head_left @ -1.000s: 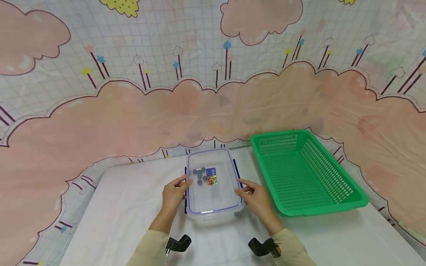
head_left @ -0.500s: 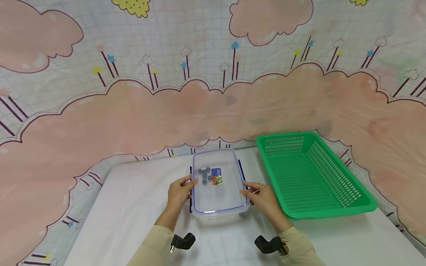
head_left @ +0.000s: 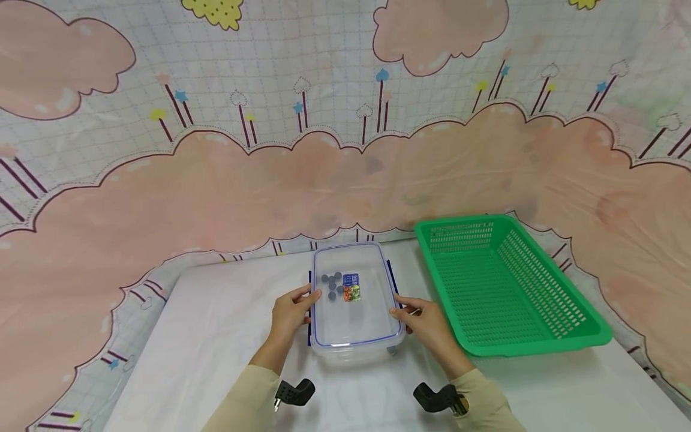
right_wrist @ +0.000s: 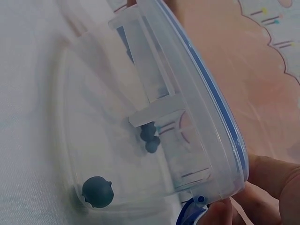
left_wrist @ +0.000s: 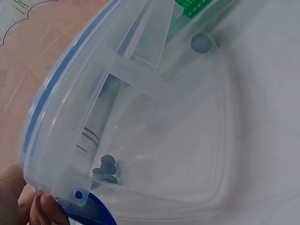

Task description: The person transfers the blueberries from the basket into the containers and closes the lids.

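Observation:
A clear plastic food storage box (head_left: pixel 372 327) with a blue seal line stands on the white cloth, its lid on top. Several small dark blue-grey balls (head_left: pixel 332 285) lie inside, and a single ball (right_wrist: pixel 98 191) sits apart in a near corner. My left hand (head_left: pixel 290 309) grips the left side of the box, thumb on the lid rim and fingers below it near a blue side flap (left_wrist: pixel 89 208). On the opposite side, my right hand (head_left: pixel 427 321) pinches the lid rim in the same way, its fingers by another blue flap (right_wrist: pixel 190 213).
A green perforated basket (head_left: pixel 540 348) stands to the right of the box, close to my right hand. White cloth (head_left: pixel 227 312) covers the table, and a printed curtain (head_left: pixel 302 186) hangs behind it. A colourful label (head_left: pixel 351 287) is on the lid.
The head view has shifted slightly, so the whole scene appears farther right than a second ago. Both hands keep the same hold on the box.

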